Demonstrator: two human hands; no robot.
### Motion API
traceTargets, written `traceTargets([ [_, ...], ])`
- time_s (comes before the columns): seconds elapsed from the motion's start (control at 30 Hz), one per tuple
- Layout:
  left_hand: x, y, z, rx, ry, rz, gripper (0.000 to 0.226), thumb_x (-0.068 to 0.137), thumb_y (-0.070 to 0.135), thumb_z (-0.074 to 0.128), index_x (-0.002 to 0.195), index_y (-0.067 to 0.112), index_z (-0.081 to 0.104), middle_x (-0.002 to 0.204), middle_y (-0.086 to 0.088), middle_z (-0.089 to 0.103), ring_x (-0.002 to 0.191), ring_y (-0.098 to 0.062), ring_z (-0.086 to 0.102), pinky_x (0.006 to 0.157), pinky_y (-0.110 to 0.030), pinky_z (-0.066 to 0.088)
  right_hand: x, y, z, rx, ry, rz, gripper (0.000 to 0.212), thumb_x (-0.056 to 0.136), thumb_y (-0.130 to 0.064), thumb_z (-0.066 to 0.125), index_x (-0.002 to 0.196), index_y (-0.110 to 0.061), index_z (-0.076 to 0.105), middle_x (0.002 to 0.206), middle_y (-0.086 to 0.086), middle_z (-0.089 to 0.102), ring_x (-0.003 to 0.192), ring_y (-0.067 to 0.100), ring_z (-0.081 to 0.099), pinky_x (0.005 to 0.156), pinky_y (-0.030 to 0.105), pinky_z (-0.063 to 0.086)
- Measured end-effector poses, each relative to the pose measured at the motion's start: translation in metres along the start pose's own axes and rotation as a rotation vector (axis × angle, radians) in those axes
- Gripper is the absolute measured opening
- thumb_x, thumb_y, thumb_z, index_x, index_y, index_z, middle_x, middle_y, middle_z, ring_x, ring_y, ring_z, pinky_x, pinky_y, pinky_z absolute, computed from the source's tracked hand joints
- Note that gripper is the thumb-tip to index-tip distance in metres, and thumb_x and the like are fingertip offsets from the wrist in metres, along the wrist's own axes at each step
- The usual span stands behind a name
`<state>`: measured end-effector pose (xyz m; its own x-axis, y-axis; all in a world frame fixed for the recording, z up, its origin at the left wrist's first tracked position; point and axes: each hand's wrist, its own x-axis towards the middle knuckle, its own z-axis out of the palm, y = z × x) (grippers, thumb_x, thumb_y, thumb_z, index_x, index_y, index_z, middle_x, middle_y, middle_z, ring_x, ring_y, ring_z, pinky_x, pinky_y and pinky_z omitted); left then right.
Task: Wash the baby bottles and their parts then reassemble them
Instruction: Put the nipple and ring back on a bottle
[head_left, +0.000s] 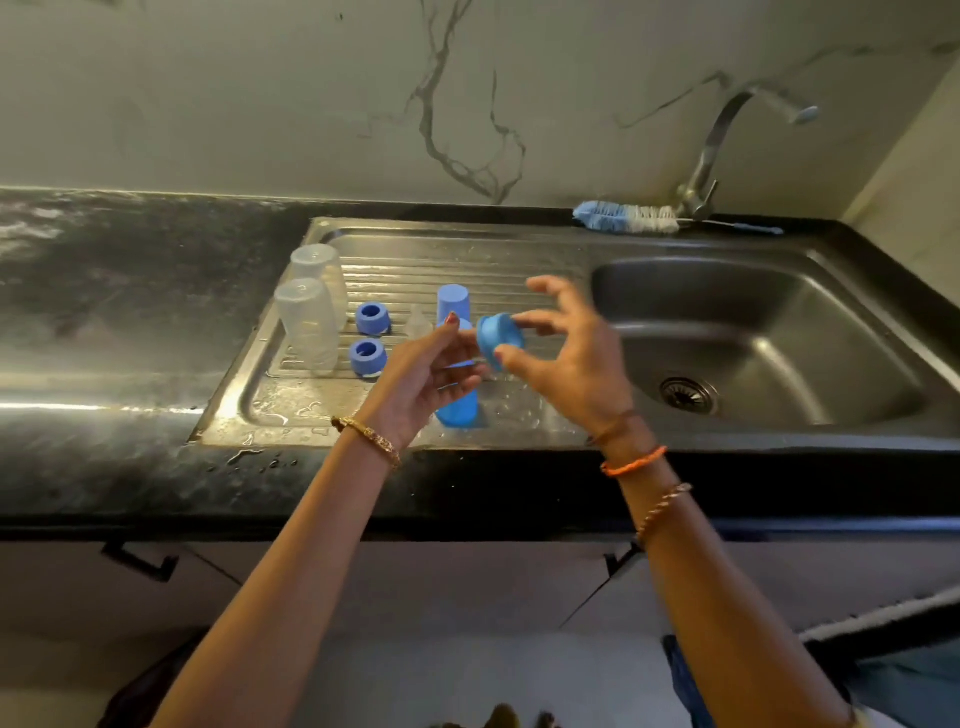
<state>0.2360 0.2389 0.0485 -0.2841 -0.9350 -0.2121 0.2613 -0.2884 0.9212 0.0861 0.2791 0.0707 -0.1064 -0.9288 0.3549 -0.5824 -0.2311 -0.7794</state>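
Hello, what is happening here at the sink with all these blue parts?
A person stands at a steel sink and puts washed baby bottle parts together. The right hand pinches a blue ring, while the left hand holds a blue bottle over the wet draining board. On the board stand two clear bottles upside down, two more blue rings and a blue cap. A bottle brush lies behind the basin by the tap.

A steel sink (769, 332) with a ribbed draining board (291, 405) is set into a dark wet counter (104, 312). A curved tap (727, 140) is mounted before a marbled wall (311, 104).
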Motion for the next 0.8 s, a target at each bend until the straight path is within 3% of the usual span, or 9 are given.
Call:
traceTargets([
  [0.13, -0.010, -0.001, -0.020, -0.034, 0.051, -0.008, 0.025, 0.094, 0.030, 0.049, 0.082, 0.015, 0.064, 0.073, 0.000, 0.069, 0.066, -0.010, 0.065, 0.067, -0.021, 0.054, -0.005, -0.010, 0.040, 0.026, -0.121, -0.012, 0.061, 0.075, -0.017, 0.075, 0.128, -0.014, 0.045, 0.110, 0.002, 0.066, 0.096, 0.013, 0.061, 0.076, 0.010, 0.042],
  [0.27, -0.017, -0.002, -0.037, -0.040, 0.096, -0.004, 0.018, 0.093, 0.024, 0.052, 0.084, 0.013, 0.063, 0.069, 0.001, 0.070, 0.063, -0.009, 0.066, 0.067, -0.023, 0.055, -0.003, -0.014, 0.059, 0.033, -0.186, -0.039, 0.065, 0.075, -0.014, 0.074, 0.132, -0.011, 0.041, 0.114, 0.006, 0.065, 0.100, 0.014, 0.060, 0.071, -0.001, 0.037],
  [0.47, -0.024, 0.004, -0.063, -0.187, 0.075, -0.058, 0.015, 0.092, 0.022, 0.052, 0.091, 0.012, 0.062, 0.076, -0.006, 0.071, 0.065, -0.017, 0.068, 0.068, -0.031, 0.057, 0.008, -0.027, 0.073, 0.031, -0.282, -0.085, 0.074, 0.075, -0.015, 0.075, 0.138, -0.009, 0.036, 0.118, 0.009, 0.064, 0.104, 0.014, 0.058, 0.071, -0.003, 0.036],
  [0.6, -0.023, 0.008, -0.075, -0.284, 0.161, -0.025, 0.014, 0.088, 0.024, 0.058, 0.095, 0.012, 0.059, 0.096, -0.013, 0.065, 0.076, -0.025, 0.068, 0.075, -0.036, 0.056, 0.023, -0.030, 0.074, -0.072, -0.335, -0.068, 0.057, 0.078, -0.033, 0.071, 0.128, -0.013, 0.053, 0.124, 0.005, 0.060, 0.109, 0.020, 0.057, 0.076, 0.018, 0.039],
  [0.67, -0.021, 0.009, -0.079, -0.333, 0.229, -0.004, 0.015, 0.087, 0.024, 0.060, 0.095, 0.011, 0.057, 0.101, -0.013, 0.062, 0.084, -0.026, 0.066, 0.077, -0.035, 0.055, 0.029, -0.028, 0.077, -0.303, -0.321, -0.094, 0.044, 0.084, -0.040, 0.063, 0.121, -0.017, 0.059, 0.117, 0.005, 0.062, 0.110, 0.023, 0.054, 0.083, 0.028, 0.040],
  [0.73, -0.021, 0.008, -0.081, -0.334, 0.292, 0.002, 0.012, 0.088, 0.024, 0.060, 0.093, 0.013, 0.057, 0.095, -0.009, 0.061, 0.082, -0.022, 0.064, 0.075, -0.030, 0.055, 0.032, -0.027, 0.085, -0.782, -0.424, -0.232, 0.040, 0.087, -0.046, 0.055, 0.119, -0.024, 0.060, 0.115, 0.004, 0.059, 0.114, 0.023, 0.046, 0.091, 0.033, 0.035],
  [0.8, -0.020, 0.006, -0.084, -0.336, 0.319, -0.002, 0.011, 0.089, 0.024, 0.059, 0.092, 0.014, 0.057, 0.092, -0.007, 0.060, 0.079, -0.019, 0.062, 0.072, -0.027, 0.055, 0.034, -0.024, 0.095, -1.090, -0.523, -0.363, 0.041, 0.088, -0.051, 0.051, 0.118, -0.025, 0.059, 0.116, 0.005, 0.056, 0.115, 0.023, 0.041, 0.091, 0.034, 0.032],
])
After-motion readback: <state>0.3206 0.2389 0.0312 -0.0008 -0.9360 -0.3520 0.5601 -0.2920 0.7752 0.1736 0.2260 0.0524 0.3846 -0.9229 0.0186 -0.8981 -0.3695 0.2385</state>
